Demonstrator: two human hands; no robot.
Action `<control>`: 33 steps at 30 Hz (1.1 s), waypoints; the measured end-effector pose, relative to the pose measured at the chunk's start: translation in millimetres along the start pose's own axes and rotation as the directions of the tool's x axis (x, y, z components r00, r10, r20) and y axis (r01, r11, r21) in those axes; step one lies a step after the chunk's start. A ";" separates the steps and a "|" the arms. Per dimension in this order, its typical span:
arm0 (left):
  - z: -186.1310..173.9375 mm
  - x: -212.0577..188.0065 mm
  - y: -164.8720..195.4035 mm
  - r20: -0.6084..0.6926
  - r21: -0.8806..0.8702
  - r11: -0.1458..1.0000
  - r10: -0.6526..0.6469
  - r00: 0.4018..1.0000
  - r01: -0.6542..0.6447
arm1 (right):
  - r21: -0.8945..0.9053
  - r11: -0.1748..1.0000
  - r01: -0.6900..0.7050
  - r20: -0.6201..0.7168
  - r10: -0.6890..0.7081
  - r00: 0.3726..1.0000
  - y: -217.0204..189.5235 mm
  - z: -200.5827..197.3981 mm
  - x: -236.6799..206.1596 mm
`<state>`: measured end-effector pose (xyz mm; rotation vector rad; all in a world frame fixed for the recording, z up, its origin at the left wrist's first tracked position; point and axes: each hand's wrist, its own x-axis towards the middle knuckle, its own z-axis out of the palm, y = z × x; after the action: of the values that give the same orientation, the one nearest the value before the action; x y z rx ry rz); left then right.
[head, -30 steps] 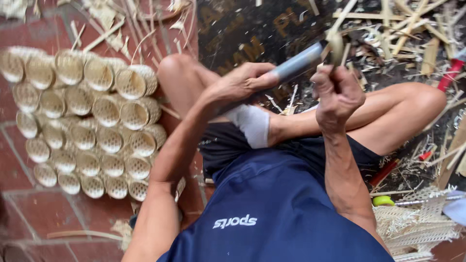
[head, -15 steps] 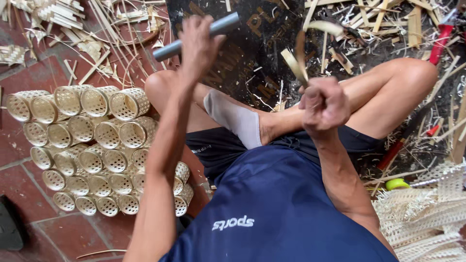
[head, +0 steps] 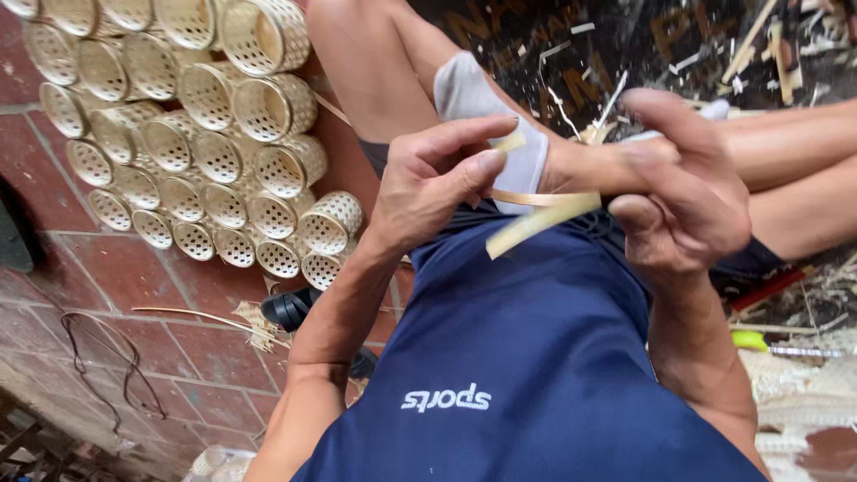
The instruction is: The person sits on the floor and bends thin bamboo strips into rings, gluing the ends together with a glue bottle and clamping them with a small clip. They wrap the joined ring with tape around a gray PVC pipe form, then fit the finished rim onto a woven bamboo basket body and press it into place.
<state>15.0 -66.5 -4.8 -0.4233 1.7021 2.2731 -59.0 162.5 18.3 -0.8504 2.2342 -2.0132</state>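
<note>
Left hand (head: 437, 183): raised in front of the chest, thumb and forefinger pressed together on a thin pale bamboo strip (head: 536, 219). Half a second earlier this hand was lifted high over the knee with a grey-handled blade in its grip; that blade is no longer in it and does not show in the present view.

Right hand (head: 687, 192): fingers curled, pinching the other end of the same strip near the thumb. Earlier it was closed in a fist around a curved sliver at knee height; it now sits closer to the left hand and nearer the camera.

Bamboo strip: held between the two hands above the blue shirt (head: 518, 375), in front of the grey sock (head: 482, 107); two flat lengths visible, one nearly level, one slanting down to the left. Judged: cutting has given way to handling or bending the strip by fingers alone.

Woven baskets (head: 205, 134): small open-weave cylinders, lying on their sides in close rows on the red brick floor (head: 134, 286), left of the bent knee.

Bamboo offcuts (head: 759, 54): scattered over the dark mat, upper right.
</note>
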 end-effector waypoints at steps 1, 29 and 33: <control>4.7 -4.2 2.9 0.023 0.055 0.998 0.018 1.000 -0.019 | 0.038 0.999 -0.007 0.095 0.003 0.995 -0.1 -1.0 -0.3; 34.5 -17.3 48.1 0.431 0.501 0.548 0.513 0.742 -0.670 | 0.089 0.936 -0.339 0.103 0.330 0.938 -44.6 -24.0 -9.8; 34.7 -17.8 44.1 0.456 0.511 0.538 0.492 0.742 -0.671 | 0.046 0.933 -0.356 0.097 0.350 0.932 -51.4 -19.9 -11.0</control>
<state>12.0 -45.9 50.3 0.6951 2.5807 1.7239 -37.3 184.1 65.6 -0.4753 2.0833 -1.8302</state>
